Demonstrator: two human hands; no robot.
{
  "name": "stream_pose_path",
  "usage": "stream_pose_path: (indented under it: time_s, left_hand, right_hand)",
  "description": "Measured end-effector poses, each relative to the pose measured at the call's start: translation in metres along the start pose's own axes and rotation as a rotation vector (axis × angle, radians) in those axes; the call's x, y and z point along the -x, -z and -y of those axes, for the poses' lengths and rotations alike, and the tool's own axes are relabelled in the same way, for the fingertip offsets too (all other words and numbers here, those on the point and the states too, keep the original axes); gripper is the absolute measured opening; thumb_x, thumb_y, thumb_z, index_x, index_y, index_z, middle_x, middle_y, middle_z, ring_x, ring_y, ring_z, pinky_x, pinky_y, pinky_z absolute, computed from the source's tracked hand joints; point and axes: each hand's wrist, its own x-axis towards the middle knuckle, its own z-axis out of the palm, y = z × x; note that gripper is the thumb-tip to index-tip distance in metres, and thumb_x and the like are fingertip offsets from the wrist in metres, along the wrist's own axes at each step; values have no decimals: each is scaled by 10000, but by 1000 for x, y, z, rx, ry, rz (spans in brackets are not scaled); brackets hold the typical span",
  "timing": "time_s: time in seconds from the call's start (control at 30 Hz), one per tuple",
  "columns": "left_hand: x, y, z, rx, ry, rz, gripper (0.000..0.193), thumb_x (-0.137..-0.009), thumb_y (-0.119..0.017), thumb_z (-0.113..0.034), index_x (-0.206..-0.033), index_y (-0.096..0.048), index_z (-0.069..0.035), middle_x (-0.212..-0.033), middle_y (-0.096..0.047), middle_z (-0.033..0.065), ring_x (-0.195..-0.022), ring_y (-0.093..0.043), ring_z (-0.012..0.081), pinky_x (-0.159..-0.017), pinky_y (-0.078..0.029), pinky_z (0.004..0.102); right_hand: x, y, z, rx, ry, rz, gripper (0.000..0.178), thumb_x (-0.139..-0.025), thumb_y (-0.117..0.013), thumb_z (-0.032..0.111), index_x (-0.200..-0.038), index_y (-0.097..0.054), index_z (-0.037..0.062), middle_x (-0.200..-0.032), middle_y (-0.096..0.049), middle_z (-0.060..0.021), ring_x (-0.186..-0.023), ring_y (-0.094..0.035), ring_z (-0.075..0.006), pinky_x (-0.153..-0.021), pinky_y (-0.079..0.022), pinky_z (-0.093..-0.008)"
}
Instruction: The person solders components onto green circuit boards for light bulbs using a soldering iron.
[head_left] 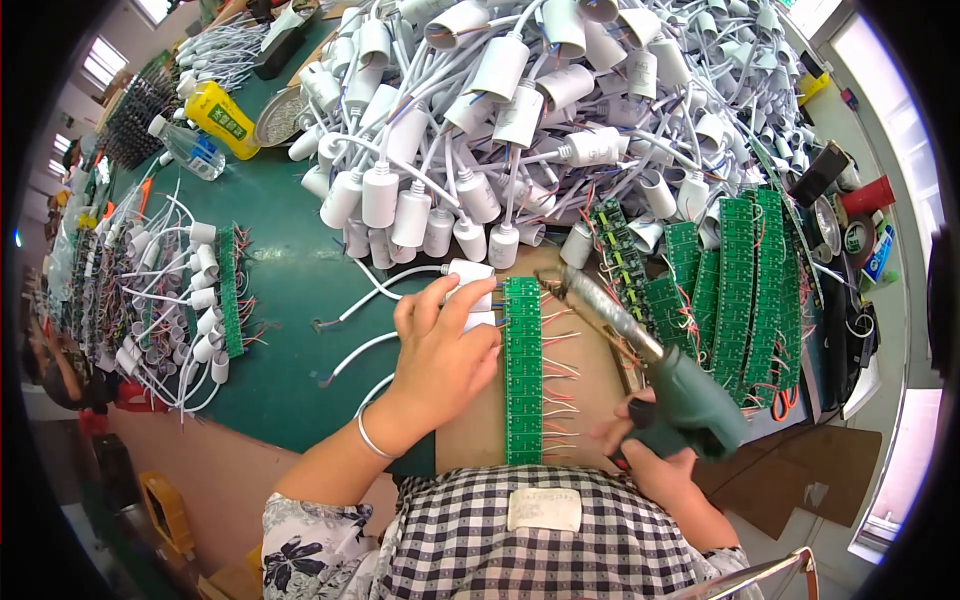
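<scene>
A long strip of green circuit boards lies upright in front of me on a brown work board, with red and white wires sticking out along its right side. My left hand has its fingers closed on a white cylindrical socket with a cable, at the strip's upper left end. A second white socket shows partly under the fingers. In my right hand is a green soldering gun, gripped by its handle. Its metal tip points up and left, close to the strip's top right; whether it touches is unclear.
A large heap of white sockets with cables fills the far side. More green strips lie at right. Wired sockets on a strip lie left, on the green table. A yellow bottle and clear bottle stand far left.
</scene>
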Motion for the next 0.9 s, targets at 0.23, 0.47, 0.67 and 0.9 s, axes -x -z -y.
stream_pose_path:
  time_s: [0.23, 0.47, 0.67, 0.9]
  left_hand:
    - [-2, -11, -1, -67, 0, 19, 119, -668, -686, -117, -750, -600, -121, -1236, -533, 9, -1218, -398, 304, -965, -223, 532]
    - [-3, -15, -5, -81, -14, -49, 134, -673, -694, -130, -760, -595, -112, -1174, -550, -7, -1186, -439, 287, -946, -250, 539]
    - [-2, -18, -4, -104, -16, -73, 125, -688, -680, -126, -782, -599, -113, -1135, -569, -17, -1163, -456, 263, -922, -277, 483]
    - [-8, -16, 3, -68, -99, -19, 170, -668, -687, -114, -810, -594, -114, -1083, -586, -33, -1121, -469, 226, -873, -282, 444]
  right_hand:
    - [24, 32, -1, 598, 83, 30, 145, -744, -644, 25, -885, -616, 17, -775, -623, -99, -682, -618, -224, -632, -489, -323]
    - [20, 30, -9, 733, 25, -7, 136, -743, -672, 61, -868, -629, 27, -786, -632, -98, -689, -618, -229, -622, -488, -338]
    - [16, 27, -12, 714, -37, 34, 163, -730, -691, 82, -872, -628, 37, -777, -622, -82, -727, -605, -233, -645, -477, -348]
    - [14, 37, -18, 785, 114, 122, 351, -797, -523, 17, -1141, -489, -44, -703, -600, -72, -608, -579, -133, -585, -477, -258]
